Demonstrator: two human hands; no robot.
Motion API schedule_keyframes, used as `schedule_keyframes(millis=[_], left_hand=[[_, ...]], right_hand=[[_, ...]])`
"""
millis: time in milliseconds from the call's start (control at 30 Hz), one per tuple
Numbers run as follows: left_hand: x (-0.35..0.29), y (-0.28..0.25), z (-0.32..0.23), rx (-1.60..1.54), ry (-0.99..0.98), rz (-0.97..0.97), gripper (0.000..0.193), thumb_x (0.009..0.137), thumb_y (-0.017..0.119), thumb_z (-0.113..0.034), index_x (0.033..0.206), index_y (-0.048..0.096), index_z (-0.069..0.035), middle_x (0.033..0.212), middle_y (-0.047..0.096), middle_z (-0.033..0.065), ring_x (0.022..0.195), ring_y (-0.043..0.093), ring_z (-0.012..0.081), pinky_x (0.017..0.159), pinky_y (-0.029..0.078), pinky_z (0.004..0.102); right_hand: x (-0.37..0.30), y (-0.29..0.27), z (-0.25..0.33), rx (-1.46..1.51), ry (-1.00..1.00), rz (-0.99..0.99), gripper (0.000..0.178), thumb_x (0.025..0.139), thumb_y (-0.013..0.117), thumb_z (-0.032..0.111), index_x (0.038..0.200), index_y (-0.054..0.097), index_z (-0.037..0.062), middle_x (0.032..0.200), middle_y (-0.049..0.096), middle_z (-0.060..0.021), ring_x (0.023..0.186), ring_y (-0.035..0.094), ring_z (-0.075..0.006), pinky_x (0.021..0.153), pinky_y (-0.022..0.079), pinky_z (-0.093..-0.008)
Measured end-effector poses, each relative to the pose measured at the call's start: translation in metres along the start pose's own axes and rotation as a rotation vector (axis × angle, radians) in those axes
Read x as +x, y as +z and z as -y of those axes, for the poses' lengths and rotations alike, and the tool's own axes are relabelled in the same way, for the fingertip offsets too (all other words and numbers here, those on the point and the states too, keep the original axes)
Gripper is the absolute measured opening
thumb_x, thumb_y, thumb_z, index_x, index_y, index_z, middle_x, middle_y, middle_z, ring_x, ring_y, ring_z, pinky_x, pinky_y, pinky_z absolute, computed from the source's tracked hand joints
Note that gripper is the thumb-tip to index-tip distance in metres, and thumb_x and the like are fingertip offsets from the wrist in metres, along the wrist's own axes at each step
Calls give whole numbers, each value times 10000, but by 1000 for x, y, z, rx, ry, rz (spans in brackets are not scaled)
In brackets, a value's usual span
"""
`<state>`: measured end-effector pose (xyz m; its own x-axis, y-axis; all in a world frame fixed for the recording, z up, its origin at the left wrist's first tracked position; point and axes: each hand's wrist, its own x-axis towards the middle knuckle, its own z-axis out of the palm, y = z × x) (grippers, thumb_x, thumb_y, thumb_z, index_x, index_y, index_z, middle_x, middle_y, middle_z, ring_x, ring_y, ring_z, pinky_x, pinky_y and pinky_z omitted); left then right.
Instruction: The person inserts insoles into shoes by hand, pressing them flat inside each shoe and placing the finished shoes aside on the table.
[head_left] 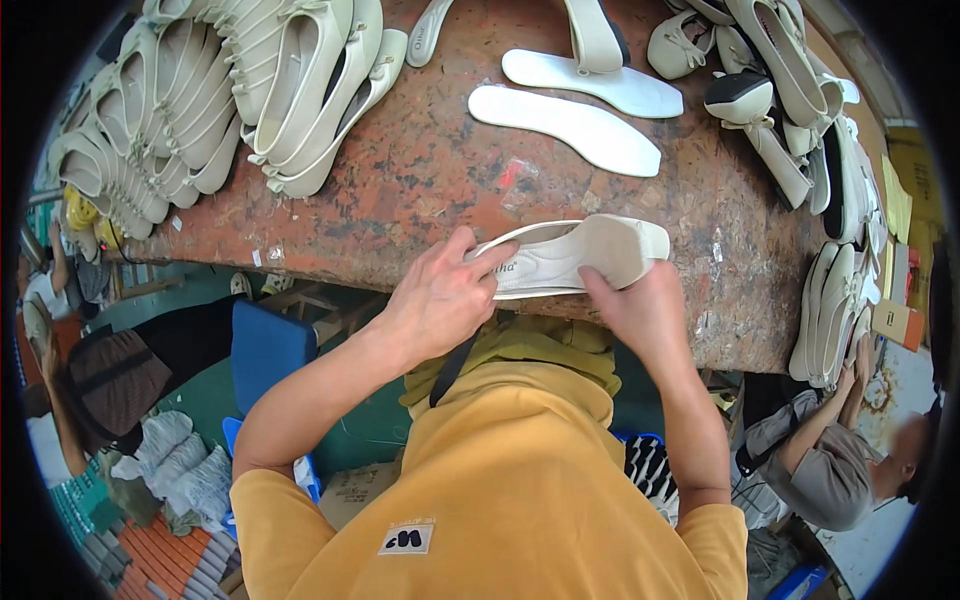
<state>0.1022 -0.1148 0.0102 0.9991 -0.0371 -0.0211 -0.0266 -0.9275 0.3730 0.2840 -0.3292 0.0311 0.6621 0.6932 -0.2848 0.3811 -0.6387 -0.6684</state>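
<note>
A cream-coloured flat shoe [545, 262] lies sideways before me, just over the near edge of the workbench, its opening facing up. My left hand [445, 295] is closed on its left end, with a finger reaching over the rim onto the printed inner sole. At the other end, my right hand [645, 310] grips the shoe with the thumb inside the opening and the other fingers hidden behind and under it. Beyond the shoe, a white insole [565, 130] rests flat on the bench, and a second white insole [610, 85] lies behind it.
Rows of cream shoes [300, 100] stand at the bench's left. More shoes [770, 110] are piled on the right side of the worn reddish workbench [400, 180]. A blue chair back [268, 355] is below left. A co-worker [835, 465] sits at the right, hands at shoes.
</note>
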Motion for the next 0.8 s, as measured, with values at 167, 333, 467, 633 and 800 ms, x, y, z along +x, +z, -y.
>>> schedule_keyframes(millis=[167, 333, 467, 633, 800], left_hand=[[3, -7, -7, 44, -20, 55, 241, 810, 834, -165, 990, 822, -5, 1481, 659, 35, 1233, 579, 308, 1062, 539, 441], [44, 1, -27, 180, 104, 113, 621, 865, 769, -231, 1447, 671, -37, 1529, 629, 51, 1388, 513, 332, 1130, 442, 424], [50, -5, -22, 160, 106, 231, 699, 857, 771, -221, 1510, 613, -29, 1548, 611, 66, 1477, 486, 349, 1219, 407, 464], [40, -11, 5, 116, 377, 206, 889, 830, 781, -203, 1641, 457, -38, 1663, 518, 110, 1606, 415, 251, 1390, 207, 526], [71, 13, -8, 418, 473, 151, 1020, 724, 798, -456, 1615, 512, -49, 1753, 433, 60, 1644, 354, 195, 1405, 28, 552]], right_hand=[[0, 21, 1, -609, -189, -64, 221, 933, 784, 196, 1115, 712, 94, 902, 791, -124, 755, 764, -405, 647, 597, -529], [0, 19, 11, -697, -200, -66, 178, 952, 769, 184, 1052, 672, 74, 885, 781, -121, 751, 766, -396, 613, 588, -520], [-5, 20, 17, -583, -325, -297, 164, 908, 770, 154, 989, 657, 66, 866, 744, -119, 768, 758, -353, 637, 594, -488], [-2, 16, 2, -690, -426, -107, 186, 892, 786, 171, 1002, 696, 50, 855, 693, -90, 818, 735, -308, 690, 582, -458], [10, -37, -39, -407, -518, -50, 1049, 700, 979, 391, 1595, 539, 67, 1662, 482, -178, 1558, 411, -440, 1295, 315, -590]])
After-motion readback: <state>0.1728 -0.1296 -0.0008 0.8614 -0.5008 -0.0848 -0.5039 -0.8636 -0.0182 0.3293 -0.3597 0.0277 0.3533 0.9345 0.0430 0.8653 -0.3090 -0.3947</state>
